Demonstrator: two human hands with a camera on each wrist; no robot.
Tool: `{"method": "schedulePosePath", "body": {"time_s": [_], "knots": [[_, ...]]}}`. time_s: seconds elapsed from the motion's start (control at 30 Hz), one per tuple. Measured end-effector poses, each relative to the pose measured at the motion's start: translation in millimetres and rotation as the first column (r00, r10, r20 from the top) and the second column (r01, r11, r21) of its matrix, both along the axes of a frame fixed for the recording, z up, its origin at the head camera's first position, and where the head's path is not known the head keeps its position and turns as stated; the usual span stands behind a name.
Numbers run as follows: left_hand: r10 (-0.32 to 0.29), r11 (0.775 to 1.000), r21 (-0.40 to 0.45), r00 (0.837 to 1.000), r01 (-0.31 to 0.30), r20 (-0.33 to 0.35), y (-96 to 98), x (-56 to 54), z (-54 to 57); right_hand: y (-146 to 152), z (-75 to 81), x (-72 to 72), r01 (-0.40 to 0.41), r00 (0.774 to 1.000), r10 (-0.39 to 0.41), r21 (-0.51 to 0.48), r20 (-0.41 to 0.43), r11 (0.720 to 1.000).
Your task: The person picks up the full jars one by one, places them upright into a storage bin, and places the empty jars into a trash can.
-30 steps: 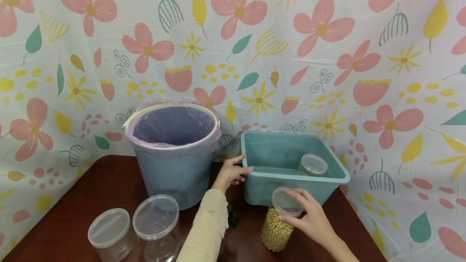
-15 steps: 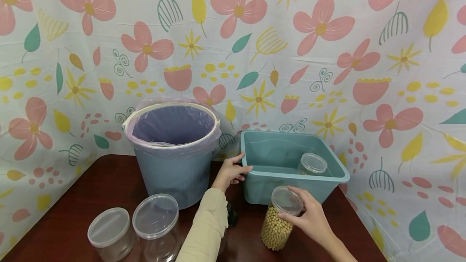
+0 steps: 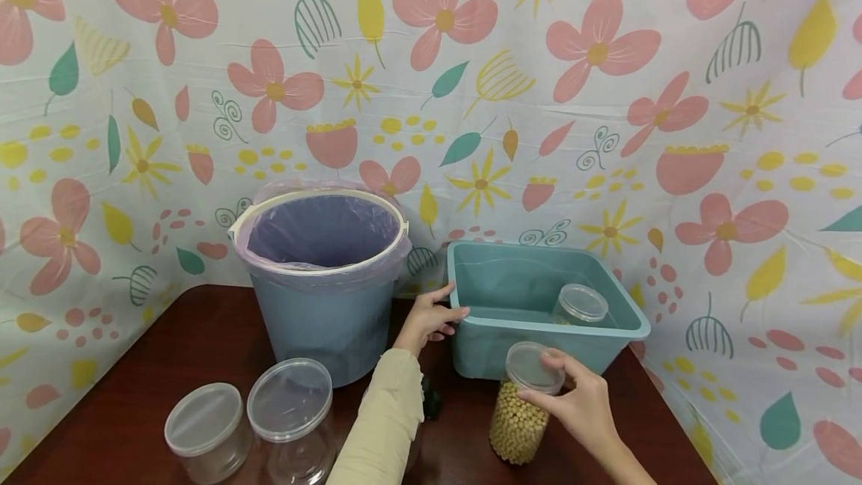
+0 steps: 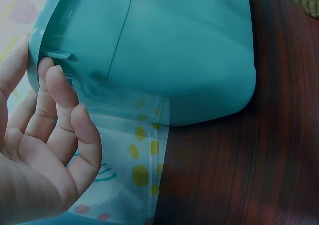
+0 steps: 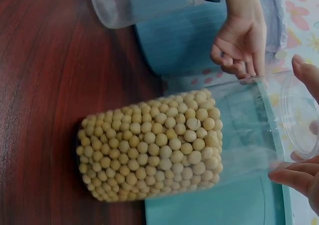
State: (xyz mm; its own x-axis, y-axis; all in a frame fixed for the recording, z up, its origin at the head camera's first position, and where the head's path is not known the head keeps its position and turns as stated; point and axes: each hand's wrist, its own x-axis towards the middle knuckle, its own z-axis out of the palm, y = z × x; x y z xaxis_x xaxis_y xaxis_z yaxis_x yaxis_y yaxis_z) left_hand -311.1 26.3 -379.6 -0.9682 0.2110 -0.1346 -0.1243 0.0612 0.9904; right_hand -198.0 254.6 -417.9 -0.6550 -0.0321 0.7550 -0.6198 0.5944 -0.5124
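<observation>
My right hand (image 3: 579, 399) grips a clear jar of soybeans (image 3: 518, 425) by its lid (image 3: 535, 367), thumb on the near side and fingers on the far side. The jar leans a little, in front of the teal basin (image 3: 545, 331); whether its base touches the table cannot be told. In the right wrist view the beans (image 5: 154, 145) fill the lower part, with clear space above them. My left hand (image 3: 427, 320) holds the basin's left rim. In the left wrist view, fingertips (image 4: 62, 85) curl under that rim. Another lidded clear jar (image 3: 581, 305) stands inside the basin at the right.
A blue bucket (image 3: 323, 328) lined with a thin plastic bag stands at the back left. Two lidded clear containers, a shorter one (image 3: 209, 432) and a taller one (image 3: 289, 425), are at the front left. A flowered curtain (image 3: 431, 96) hangs behind the dark wood table (image 3: 168, 350).
The soybean jar has shifted slightly to the right with my right hand, whose fingers sit a little differently on the lid. My left hand stays on the basin rim.
</observation>
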Motion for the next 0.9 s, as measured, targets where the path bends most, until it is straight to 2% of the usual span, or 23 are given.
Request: {"method": "schedulePosePath", "body": {"time_s": [0.13, 0.2, 0.3, 0.37, 0.47, 0.9], "knots": [[0.003, 1.000, 0.001, 1.000, -0.003, 0.000, -0.3, 0.1, 0.0, 27, -37.6, -28.9, -0.065, 0.993, 0.060, -0.044, -0.099, 0.997], [0.001, 1.000, 0.001, 1.000, -0.001, 0.000, -0.5, -0.1, -0.4, 33, -43.0, -35.1, -0.061, 0.991, 0.053, -0.063, -0.123, 0.996], [-0.001, 1.000, 0.000, 1.000, 0.001, -0.001, -0.6, -0.2, -0.9, 22, -16.2, -21.3, -0.035, 0.994, 0.025, -0.090, -0.108, 0.995], [-0.002, 1.000, -0.002, 1.000, 0.002, -0.004, -0.5, -0.3, -1.1, 8, 11.4, -5.5, -0.001, 0.996, -0.008, -0.093, -0.091, 0.996], [0.001, 1.000, -0.002, 1.000, -0.001, -0.003, -0.2, -0.1, -1.3, -2, 34.3, 6.0, 0.045, 0.995, -0.052, -0.090, -0.083, 0.995], [0.003, 1.000, 0.004, 1.000, -0.003, -0.010, 0.5, -1.0, -2.0, 1, 66.3, 4.6, 0.064, 0.985, -0.085, -0.143, -0.148, 0.988]]}}
